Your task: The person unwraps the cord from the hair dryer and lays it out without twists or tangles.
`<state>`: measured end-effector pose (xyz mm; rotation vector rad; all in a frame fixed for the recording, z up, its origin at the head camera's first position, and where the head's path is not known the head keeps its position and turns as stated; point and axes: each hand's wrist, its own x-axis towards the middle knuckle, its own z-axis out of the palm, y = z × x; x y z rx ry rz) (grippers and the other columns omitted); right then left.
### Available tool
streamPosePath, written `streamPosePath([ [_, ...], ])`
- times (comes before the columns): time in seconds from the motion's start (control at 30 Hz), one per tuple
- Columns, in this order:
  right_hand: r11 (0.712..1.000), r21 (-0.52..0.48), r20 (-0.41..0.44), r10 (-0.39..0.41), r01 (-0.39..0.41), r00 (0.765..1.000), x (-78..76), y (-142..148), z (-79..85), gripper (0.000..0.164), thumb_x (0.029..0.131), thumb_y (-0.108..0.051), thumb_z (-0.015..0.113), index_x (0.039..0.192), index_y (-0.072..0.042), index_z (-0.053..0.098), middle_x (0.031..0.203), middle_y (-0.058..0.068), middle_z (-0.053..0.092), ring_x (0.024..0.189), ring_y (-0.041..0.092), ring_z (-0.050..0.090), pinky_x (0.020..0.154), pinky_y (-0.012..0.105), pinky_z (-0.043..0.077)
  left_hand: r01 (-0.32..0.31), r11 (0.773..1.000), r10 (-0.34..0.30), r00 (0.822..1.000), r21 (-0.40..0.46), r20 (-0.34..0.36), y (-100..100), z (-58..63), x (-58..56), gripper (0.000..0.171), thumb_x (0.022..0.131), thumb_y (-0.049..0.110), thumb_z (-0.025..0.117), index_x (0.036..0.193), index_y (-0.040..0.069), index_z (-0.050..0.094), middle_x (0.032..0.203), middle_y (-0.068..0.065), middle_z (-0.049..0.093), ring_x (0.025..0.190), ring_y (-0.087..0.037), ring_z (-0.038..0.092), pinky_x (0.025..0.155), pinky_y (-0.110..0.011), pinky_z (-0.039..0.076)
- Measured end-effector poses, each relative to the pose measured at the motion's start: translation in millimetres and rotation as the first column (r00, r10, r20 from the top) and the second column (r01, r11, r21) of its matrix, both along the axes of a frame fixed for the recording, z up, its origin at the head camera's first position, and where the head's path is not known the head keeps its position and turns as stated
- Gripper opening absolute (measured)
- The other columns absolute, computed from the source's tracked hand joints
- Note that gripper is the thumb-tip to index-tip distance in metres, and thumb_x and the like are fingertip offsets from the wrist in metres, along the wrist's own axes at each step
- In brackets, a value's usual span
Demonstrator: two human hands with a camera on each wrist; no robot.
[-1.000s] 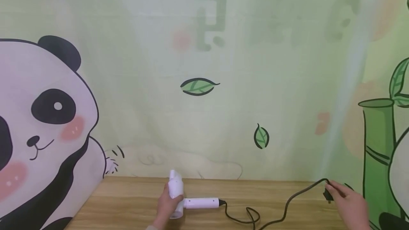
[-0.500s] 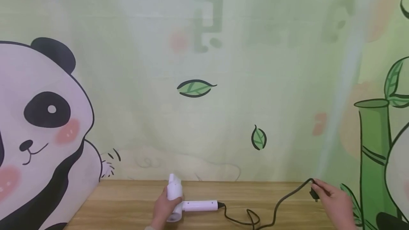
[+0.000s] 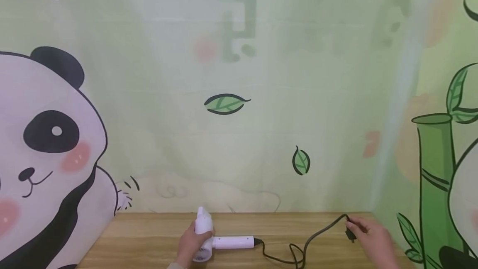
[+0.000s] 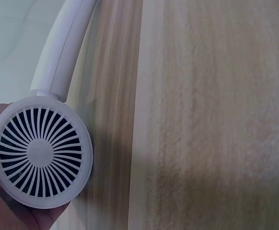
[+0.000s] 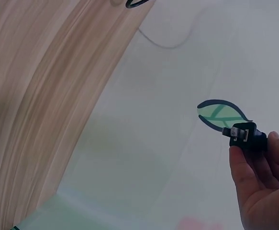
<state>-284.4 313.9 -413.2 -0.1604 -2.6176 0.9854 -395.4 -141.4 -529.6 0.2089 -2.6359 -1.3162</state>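
A white hair dryer (image 3: 233, 242) lies at the middle of the table, its handle pointing right. My left hand (image 3: 188, 244) grips the barrel from the left, thumb across it. In the left wrist view the round slotted intake grille (image 4: 40, 153) faces the camera, with fingers curled behind it. From the handle's end a black cord (image 3: 278, 257) runs right in a loose loop, then rises to my right hand (image 3: 371, 235). That hand pinches the cord's end by the black plug (image 3: 350, 235); the right wrist view shows the plug (image 5: 247, 136) between thumb and fingers, metal prongs outward.
The wooden table (image 3: 149, 235) ends at the back against a pale green cloth backdrop (image 3: 168, 136). Printed on it are a panda (image 3: 56, 90) at left, leaves, and a bamboo stalk (image 3: 435, 169) at right.
My right hand has moved left and slightly down with the plug, drawing the cord into a tighter curve. My left hand keeps hold of the hair dryer, which tilts slightly. The view has shifted a little.
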Motion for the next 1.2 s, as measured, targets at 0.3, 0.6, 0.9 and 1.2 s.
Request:
streamPosePath([
  [0.3,0.998,-0.056,0.014,0.007,-0.006,1.000,-2.3,-6.5,-4.4,0.035,0.100,-0.017,0.064,0.124,0.008,0.069,0.113,0.025,0.076,0.104,0.040,0.072,0.083,0.045,0.062,0.013,1.000,-0.013,1.000,0.005,0.024,-2.9,-0.4,-1.6,0.074,0.081,0.031,0.077,0.137,-0.011,0.051,0.123,-0.036,0.064,0.099,-0.043,0.066,0.086,-0.055,0.056],
  [0.6,0.999,-0.039,0.006,0.008,-0.007,1.000,-1.2,-8.3,-6.9,0.035,0.100,-0.018,0.064,0.124,0.007,0.069,0.115,0.026,0.075,0.106,0.043,0.072,0.085,0.049,0.061,0.041,0.998,-0.042,0.999,-0.053,-0.004,-9.7,-3.9,-5.9,0.079,0.097,0.046,0.060,0.139,-0.018,0.042,0.127,-0.042,0.059,0.107,-0.051,0.065,0.091,-0.056,0.056],
  [0.9,0.999,0.019,-0.064,0.049,-0.048,0.997,-1.7,-30.1,15.1,0.034,0.101,-0.016,0.064,0.126,0.005,0.069,0.122,0.028,0.072,0.111,0.043,0.070,0.083,0.045,0.063,0.113,0.992,-0.120,0.984,-0.056,-0.135,-36.3,65.9,28.0,0.045,0.103,0.025,0.053,0.134,-0.007,0.059,0.125,-0.035,0.067,0.113,-0.051,0.067,0.095,-0.060,0.056],
  [1.2,0.986,0.064,-0.272,0.166,-0.154,0.948,-5.5,-84.3,20.1,0.019,0.093,-0.006,0.071,0.110,0.000,0.077,0.102,0.016,0.080,0.085,0.024,0.076,0.068,0.024,0.061,0.141,0.989,-0.133,0.983,0.053,-0.129,-80.0,115.1,99.5,0.036,0.103,0.020,0.058,0.132,-0.001,0.065,0.118,-0.022,0.075,0.102,-0.027,0.073,0.088,-0.042,0.061],
])
